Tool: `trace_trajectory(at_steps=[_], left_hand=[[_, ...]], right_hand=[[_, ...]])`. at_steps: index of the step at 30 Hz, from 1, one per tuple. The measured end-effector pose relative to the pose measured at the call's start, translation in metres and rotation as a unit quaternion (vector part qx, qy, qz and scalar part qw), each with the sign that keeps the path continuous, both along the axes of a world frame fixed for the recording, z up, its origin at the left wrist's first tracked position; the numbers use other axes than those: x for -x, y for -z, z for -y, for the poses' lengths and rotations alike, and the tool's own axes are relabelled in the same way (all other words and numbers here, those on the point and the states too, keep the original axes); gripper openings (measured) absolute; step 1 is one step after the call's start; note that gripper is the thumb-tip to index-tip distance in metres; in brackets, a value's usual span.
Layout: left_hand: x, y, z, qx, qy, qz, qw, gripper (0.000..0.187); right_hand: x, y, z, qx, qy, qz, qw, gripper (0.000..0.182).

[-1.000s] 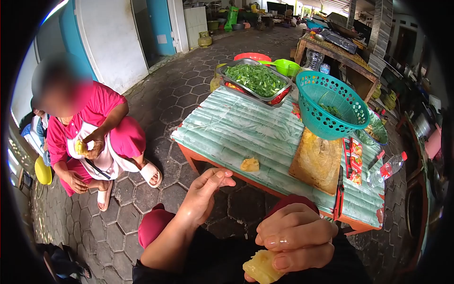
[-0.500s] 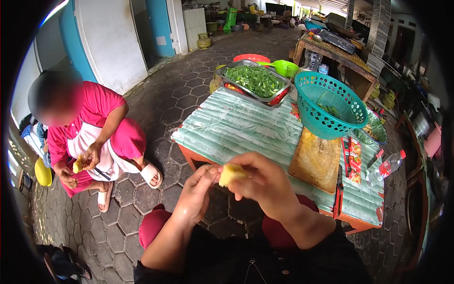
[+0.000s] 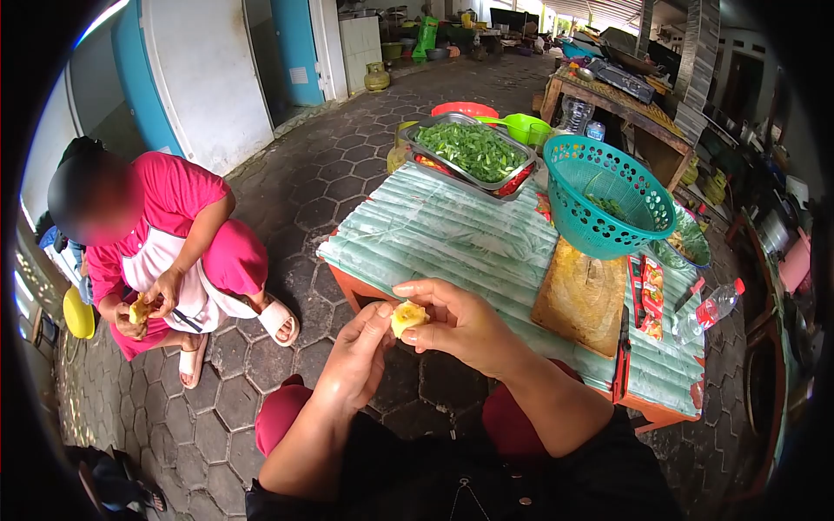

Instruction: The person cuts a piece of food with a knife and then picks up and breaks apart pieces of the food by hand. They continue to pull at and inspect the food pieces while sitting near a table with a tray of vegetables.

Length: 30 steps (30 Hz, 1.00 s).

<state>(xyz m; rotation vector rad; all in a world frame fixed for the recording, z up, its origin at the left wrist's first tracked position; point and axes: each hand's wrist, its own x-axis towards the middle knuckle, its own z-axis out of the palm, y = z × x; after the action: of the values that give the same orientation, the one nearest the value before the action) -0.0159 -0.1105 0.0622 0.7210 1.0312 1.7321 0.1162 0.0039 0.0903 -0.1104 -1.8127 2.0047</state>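
Observation:
A small piece of soft yellow food with a torn, pale inside and brownish specks sits between the thumb and fingers of my right hand. Beside its left edge, my left hand is closed, thumb pressed against the forefinger; I cannot tell what is in that pinch. Both hands are above the paving, in front of the near corner of a low table with a green-and-white cover. On the table, to the right of my hands, lies a worn wooden chopping board.
A teal basket with some greens stands behind the board, next to a metal tray of chopped green vegetables. Red sachets, a red-handled knife and a plastic bottle are at right. A person in pink squats at left, holding yellow food.
My right hand has turned the yellow piece so its torn inside faces me, with the fingers more spread. The person at left has brought both hands together around their own piece.

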Motion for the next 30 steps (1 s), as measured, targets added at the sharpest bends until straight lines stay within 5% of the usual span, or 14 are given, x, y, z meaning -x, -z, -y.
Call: trace_trajectory(at_steps=[13,25,30], left_hand=[[0.007,0.009,-0.001,0.045,0.034,0.035,0.998,0.028],[0.008,0.004,0.0,0.045,0.049,0.085,0.994,0.024],[0.0,0.0,0.0,0.024,0.002,0.021,0.999,0.027]], right_hand=[[0.0,0.0,0.003,-0.259,0.15,0.002,0.954,0.046],[-0.001,-0.002,0.002,-0.283,0.121,0.037,0.951,0.048],[0.0,0.0,0.001,-0.297,0.124,0.052,0.945,0.04]])
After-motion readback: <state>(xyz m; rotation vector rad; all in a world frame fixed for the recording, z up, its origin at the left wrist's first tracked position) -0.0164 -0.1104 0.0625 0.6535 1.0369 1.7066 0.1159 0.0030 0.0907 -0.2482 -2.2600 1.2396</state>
